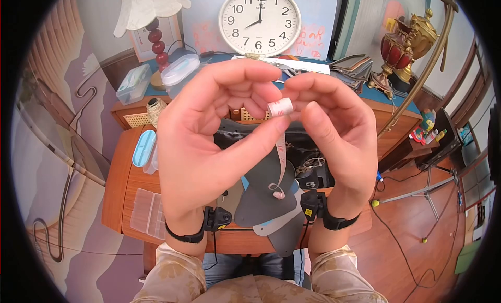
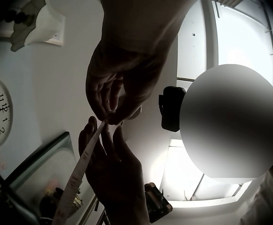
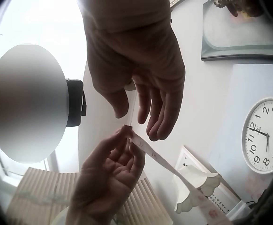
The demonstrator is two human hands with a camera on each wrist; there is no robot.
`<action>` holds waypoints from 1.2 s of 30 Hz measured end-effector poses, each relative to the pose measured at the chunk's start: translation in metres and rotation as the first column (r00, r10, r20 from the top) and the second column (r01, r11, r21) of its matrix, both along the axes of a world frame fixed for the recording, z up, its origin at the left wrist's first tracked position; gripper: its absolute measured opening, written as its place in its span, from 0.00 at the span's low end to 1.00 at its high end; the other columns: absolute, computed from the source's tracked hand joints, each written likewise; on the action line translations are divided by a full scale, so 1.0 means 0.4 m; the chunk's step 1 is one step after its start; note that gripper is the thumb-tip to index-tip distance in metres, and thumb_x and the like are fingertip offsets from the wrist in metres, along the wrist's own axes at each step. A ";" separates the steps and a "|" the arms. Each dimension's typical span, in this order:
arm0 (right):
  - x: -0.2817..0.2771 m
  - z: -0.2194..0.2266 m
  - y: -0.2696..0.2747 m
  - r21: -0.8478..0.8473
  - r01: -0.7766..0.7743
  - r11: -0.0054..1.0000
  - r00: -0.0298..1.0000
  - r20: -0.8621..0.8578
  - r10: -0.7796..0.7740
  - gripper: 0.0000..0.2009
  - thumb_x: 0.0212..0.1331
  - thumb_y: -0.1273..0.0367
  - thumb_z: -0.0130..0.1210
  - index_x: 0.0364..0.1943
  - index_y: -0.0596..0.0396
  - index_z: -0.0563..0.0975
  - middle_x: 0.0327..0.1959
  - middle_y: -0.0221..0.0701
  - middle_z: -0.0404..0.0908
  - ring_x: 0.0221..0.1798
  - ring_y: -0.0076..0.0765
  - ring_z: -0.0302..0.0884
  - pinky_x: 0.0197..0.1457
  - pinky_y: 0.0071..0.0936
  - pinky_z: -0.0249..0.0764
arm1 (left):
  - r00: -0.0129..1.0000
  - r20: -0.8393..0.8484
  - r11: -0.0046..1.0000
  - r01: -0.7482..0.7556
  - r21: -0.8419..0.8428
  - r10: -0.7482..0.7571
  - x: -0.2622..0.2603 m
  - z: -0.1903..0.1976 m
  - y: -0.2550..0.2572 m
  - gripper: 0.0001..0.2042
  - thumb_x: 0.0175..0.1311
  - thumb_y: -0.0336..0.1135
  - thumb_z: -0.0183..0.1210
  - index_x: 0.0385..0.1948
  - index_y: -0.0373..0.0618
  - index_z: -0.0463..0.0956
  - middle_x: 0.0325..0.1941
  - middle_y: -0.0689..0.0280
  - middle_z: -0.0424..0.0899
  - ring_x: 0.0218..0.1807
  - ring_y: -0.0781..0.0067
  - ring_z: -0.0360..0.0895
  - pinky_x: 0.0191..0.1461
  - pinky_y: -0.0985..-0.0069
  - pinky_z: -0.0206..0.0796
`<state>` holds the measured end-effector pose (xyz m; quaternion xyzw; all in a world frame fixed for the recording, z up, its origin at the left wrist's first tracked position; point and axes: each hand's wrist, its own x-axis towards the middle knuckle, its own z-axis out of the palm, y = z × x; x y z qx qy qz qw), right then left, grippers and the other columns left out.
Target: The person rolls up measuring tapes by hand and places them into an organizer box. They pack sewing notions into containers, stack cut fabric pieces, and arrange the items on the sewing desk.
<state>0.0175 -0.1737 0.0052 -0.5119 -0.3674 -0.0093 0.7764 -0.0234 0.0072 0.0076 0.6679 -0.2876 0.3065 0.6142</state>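
Note:
Raised at chest height, my left hand (image 1: 209, 136) pinches a rolled white tape measure (image 1: 280, 107) with red digits between thumb and fingers. A strip of tape (image 1: 282, 157) hangs below it, curling near a small pinkish end. My right hand (image 1: 339, 125) is beside the roll, fingers bent loosely and thumb apart; whether a fingertip touches is unclear. The left wrist view has my left hand (image 2: 122, 79) above my right hand (image 2: 115, 178), with the tape (image 2: 75, 180) slanting down. In the right wrist view, my left hand (image 3: 108, 176) grips the tape (image 3: 162, 161) under my right hand (image 3: 136, 70).
Grey shaped sheets (image 1: 255, 198) lie on the wooden desk (image 1: 117, 198) below the hands. A blue-lidded case (image 1: 143, 148), a clear tray (image 1: 147, 211) and a thread spool (image 1: 155, 111) are on the left. Behind are a clock (image 1: 260, 21), a lamp (image 1: 151, 8) and fabric samples (image 1: 352, 68).

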 end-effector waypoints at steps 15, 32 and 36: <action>0.026 -0.014 0.000 -0.084 0.145 0.986 0.949 0.294 -0.114 0.20 0.56 0.83 0.65 0.55 0.68 0.75 0.51 0.43 0.83 0.54 0.35 0.82 0.60 0.31 0.77 | 0.965 -0.228 0.989 0.105 -0.104 -0.127 -0.007 0.005 -0.001 0.19 0.65 0.18 0.61 0.58 0.29 0.71 0.50 0.54 0.85 0.51 0.72 0.83 0.53 0.78 0.77; 0.005 -0.005 0.011 -0.005 0.002 1.000 0.996 0.086 -0.001 0.16 0.62 0.81 0.62 0.53 0.68 0.76 0.50 0.40 0.84 0.53 0.31 0.82 0.59 0.28 0.78 | 0.999 0.032 1.000 -0.013 0.021 0.012 0.000 0.000 -0.001 0.24 0.54 0.13 0.65 0.55 0.31 0.73 0.48 0.58 0.83 0.49 0.74 0.81 0.54 0.77 0.74; 0.008 -0.006 0.011 0.004 0.090 0.996 0.986 0.143 -0.090 0.16 0.60 0.83 0.62 0.52 0.68 0.76 0.50 0.42 0.83 0.53 0.33 0.83 0.59 0.30 0.78 | 0.985 -0.144 0.989 0.077 -0.123 -0.095 -0.007 0.007 0.000 0.22 0.60 0.17 0.64 0.57 0.30 0.72 0.48 0.57 0.84 0.51 0.73 0.82 0.55 0.78 0.75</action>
